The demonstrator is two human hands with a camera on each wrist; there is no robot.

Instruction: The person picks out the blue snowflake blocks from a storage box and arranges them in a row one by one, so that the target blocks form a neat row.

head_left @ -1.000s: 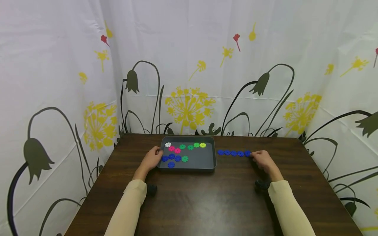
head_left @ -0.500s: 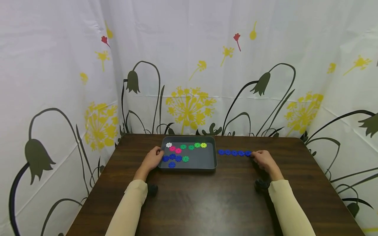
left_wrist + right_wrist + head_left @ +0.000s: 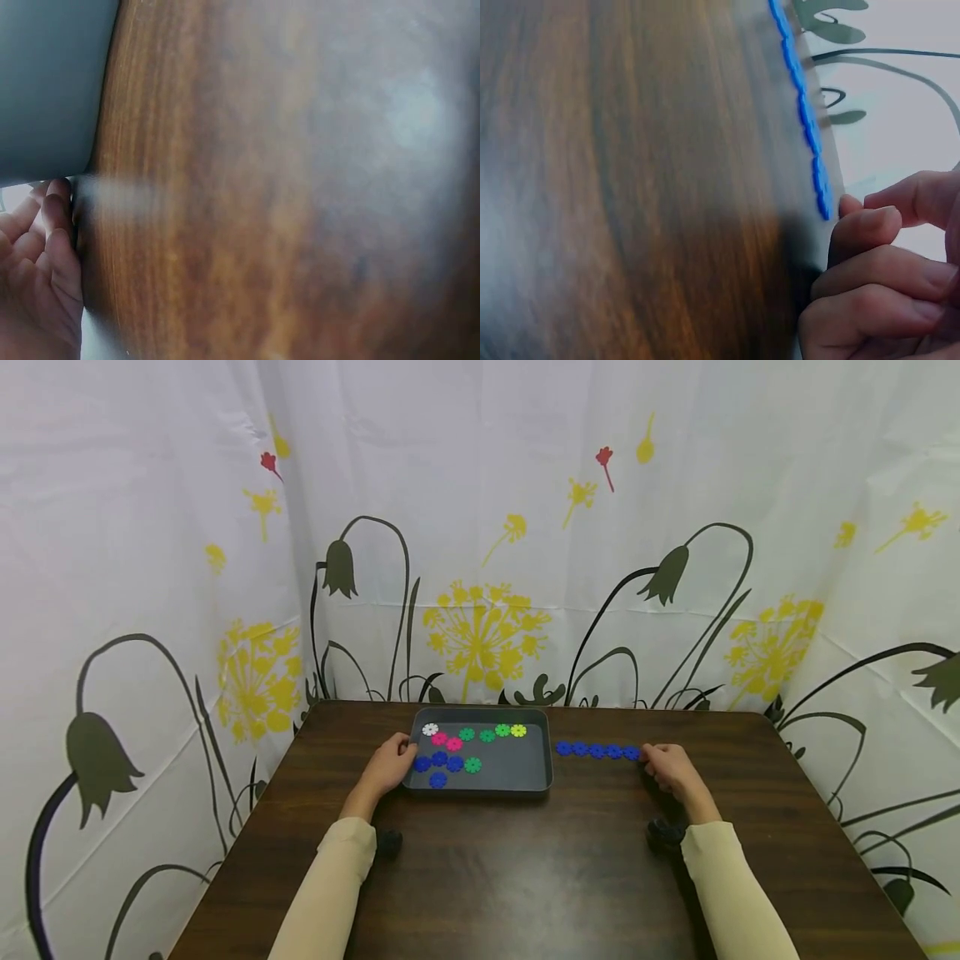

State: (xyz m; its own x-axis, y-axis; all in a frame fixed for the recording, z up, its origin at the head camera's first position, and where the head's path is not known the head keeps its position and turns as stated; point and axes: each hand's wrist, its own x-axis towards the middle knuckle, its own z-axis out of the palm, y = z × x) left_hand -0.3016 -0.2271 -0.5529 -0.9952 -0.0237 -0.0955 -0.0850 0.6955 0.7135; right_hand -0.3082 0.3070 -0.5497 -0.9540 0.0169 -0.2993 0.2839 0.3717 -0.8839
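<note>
My left hand [image 3: 387, 764] grips the left edge of a dark grey tray [image 3: 546, 768]; its bent fingers [image 3: 56, 210] lie at the tray wall in the left wrist view. Notched plastic discs lie in the tray: white [image 3: 430, 729], pink [image 3: 454, 744], green [image 3: 472, 765], yellow [image 3: 518, 731] and several blue ones [image 3: 438, 780]. To the tray's right runs a row of joined blue discs [image 3: 597, 751]. My right hand [image 3: 670, 767] is at its right end, fingers loosely bent; in the right wrist view the fingertips are just beside the end disc [image 3: 822, 187].
Both hands work over a dark wooden table [image 3: 487, 877]. A white curtain with printed flowers [image 3: 480, 510] hangs behind the table and at both sides. A black device [image 3: 663, 833] sits under the right wrist, another [image 3: 387, 842] under the left.
My right hand has edged slightly right, so the end blue disc shows more fully. My left hand and the tray keep their places. The whole head view has shifted a little.
</note>
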